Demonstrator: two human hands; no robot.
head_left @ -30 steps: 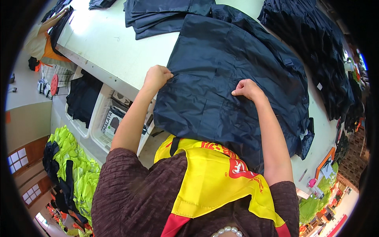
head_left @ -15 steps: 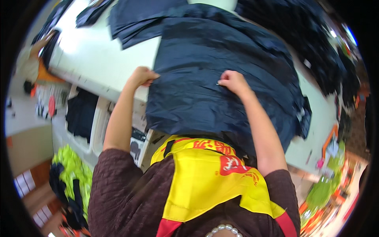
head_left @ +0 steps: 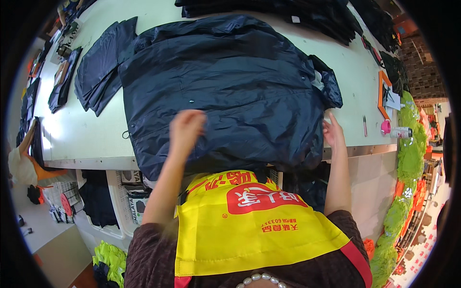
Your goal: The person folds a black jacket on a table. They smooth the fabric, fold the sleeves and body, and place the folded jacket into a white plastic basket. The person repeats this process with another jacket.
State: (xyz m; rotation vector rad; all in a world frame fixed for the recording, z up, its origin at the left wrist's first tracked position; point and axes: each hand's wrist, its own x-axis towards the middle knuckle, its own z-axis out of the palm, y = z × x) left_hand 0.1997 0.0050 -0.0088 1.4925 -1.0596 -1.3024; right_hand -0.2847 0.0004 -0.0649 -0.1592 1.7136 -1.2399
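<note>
A dark navy jacket of thin, shiny cloth lies spread on the white table, its near edge hanging down against my yellow apron. Over its near left part is my left hand, smeared by motion; its fingers cannot be made out, nor whether it touches the cloth. My right hand is at the jacket's right edge, just below the folded sleeve, with fingers apart and nothing seen in them. Small metal snaps show on the cloth. A thin dark cord loop sticks out at the left edge.
Folded dark garments lie left on the white table, with a dark pile at the back. Pink-handled snips, a pink ring and an orange frame are on the right. Lime-green cloth hangs beyond.
The view has swung right. My left hand has left the jacket's left edge and moved in over the cloth. My right hand has gone from the middle to the right edge, its pinch opened.
</note>
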